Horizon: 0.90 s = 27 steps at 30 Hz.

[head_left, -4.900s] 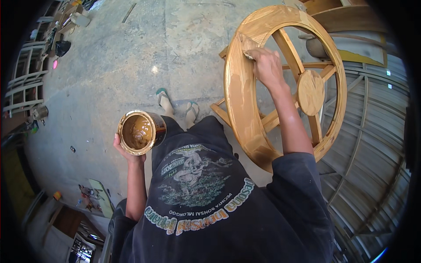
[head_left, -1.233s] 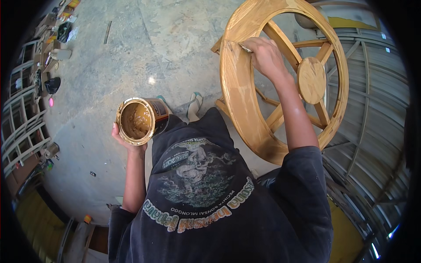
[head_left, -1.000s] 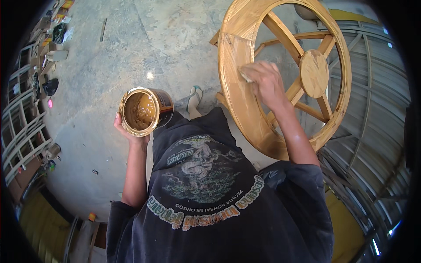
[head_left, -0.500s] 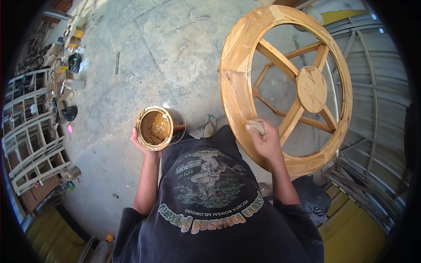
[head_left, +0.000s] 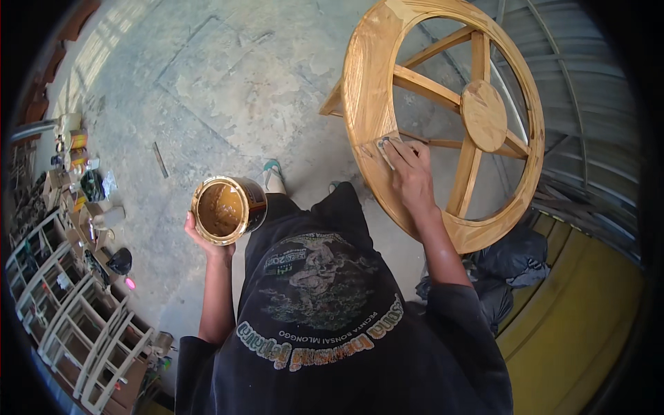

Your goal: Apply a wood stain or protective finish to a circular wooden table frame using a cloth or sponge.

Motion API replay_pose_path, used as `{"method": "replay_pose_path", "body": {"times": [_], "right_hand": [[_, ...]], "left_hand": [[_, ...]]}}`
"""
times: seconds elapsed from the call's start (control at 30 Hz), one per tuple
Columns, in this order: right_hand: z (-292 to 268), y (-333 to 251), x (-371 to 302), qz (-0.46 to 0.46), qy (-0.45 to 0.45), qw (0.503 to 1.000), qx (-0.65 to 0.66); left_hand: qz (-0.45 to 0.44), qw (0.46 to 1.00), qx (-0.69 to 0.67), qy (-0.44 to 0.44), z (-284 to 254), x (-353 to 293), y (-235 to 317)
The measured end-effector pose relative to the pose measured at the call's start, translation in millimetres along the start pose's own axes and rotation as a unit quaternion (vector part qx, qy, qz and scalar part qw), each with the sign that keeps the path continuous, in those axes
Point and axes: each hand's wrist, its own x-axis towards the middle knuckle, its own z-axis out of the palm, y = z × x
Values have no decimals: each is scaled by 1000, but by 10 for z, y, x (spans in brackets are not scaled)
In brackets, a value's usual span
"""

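My left hand [head_left: 209, 243] is wrapped round the side of an open metal can [head_left: 259, 203], its mouth tilted up toward me. Inside is a glossy brown finish [head_left: 223, 206], and drips coat the can's rim. On the right stands a round wooden table frame [head_left: 370, 90] with a wide ring, crossing spokes and a round hub [head_left: 483, 115]. My right hand [head_left: 413, 176] presses a small rag [head_left: 386, 149] onto the left part of that ring, beside a joint in the wood. Most of the rag is hidden under my fingers.
Below the ring lie black plastic bags [head_left: 512, 259] next to yellowish boards [head_left: 574, 297]. Pale slatted frames [head_left: 90, 339], boxes and containers line the left side. A thin strip [head_left: 160, 160] lies on the concrete floor [head_left: 228, 76]. Corrugated sheeting [head_left: 581, 90] stands at right.
My right hand has moved farther up the ring, and its fingers now lie flatter over the rag. The can has shifted slightly left and nearer in view. The whole view has turned.
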Motion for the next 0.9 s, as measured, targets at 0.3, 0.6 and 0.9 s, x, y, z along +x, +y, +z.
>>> {"method": "replay_pose_path", "body": {"times": [0.3, 0.6, 0.9], "right_hand": [[102, -493, 350, 95, -65, 992, -45], [206, -755, 489, 154, -86, 983, -46], [363, -835, 725, 249, 18, 949, -194]], "left_hand": [[-41, 998, 16, -45, 56, 951, 479], [-87, 993, 57, -54, -6, 1178, 503], [-86, 987, 77, -110, 66, 1329, 552]]}}
